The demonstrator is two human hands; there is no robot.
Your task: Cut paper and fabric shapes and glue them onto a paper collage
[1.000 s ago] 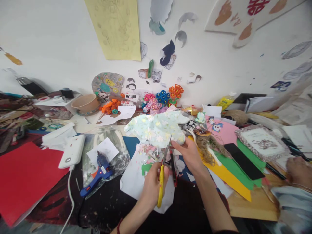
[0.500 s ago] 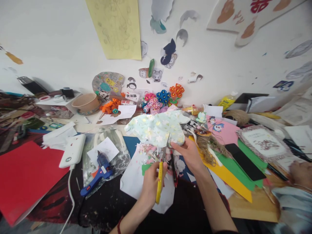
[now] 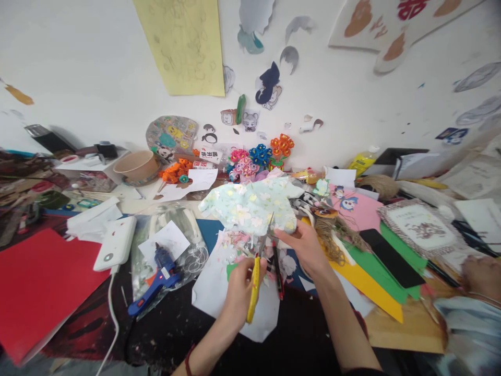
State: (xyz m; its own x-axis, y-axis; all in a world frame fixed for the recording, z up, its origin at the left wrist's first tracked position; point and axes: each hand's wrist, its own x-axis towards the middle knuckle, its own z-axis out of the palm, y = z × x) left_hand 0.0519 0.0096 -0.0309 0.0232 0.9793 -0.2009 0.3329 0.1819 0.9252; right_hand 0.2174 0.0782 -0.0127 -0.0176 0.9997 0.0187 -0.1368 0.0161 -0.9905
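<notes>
The left hand [image 3: 243,286] is closed around the yellow handles of the scissors [image 3: 253,292], whose metal blades point up and away, the tip lying against the lower part of the pale green floral cloth [image 3: 254,206]. The right hand [image 3: 304,243] pinches the lower right edge of that cloth, thumb in front, just beside the blades.

Compared with the first frame, the handle end of the scissors has swung a little toward the person's left, so the handles slant more, and the tip sits slightly higher on the cloth. The right hand keeps its hold, and the cloth lies in much the same place and shape. Whether the blades have bitten into it is too small to tell.

Below the cloth, a white paper sheet [image 3: 235,295] carries small coloured scraps, with a dark pen [image 3: 278,274] lying just to the right of the scissors. To the left, a blue glue gun [image 3: 159,279] rests on a clear plastic bag [image 3: 146,250], near a white power bank [image 3: 116,244] with a cable and a large red paper sheet [image 3: 50,287]. To the right are yellow paper [image 3: 376,292], green paper [image 3: 395,284] and a black phone [image 3: 391,258]; another person's hand [image 3: 482,277] rests at the far right.
</notes>
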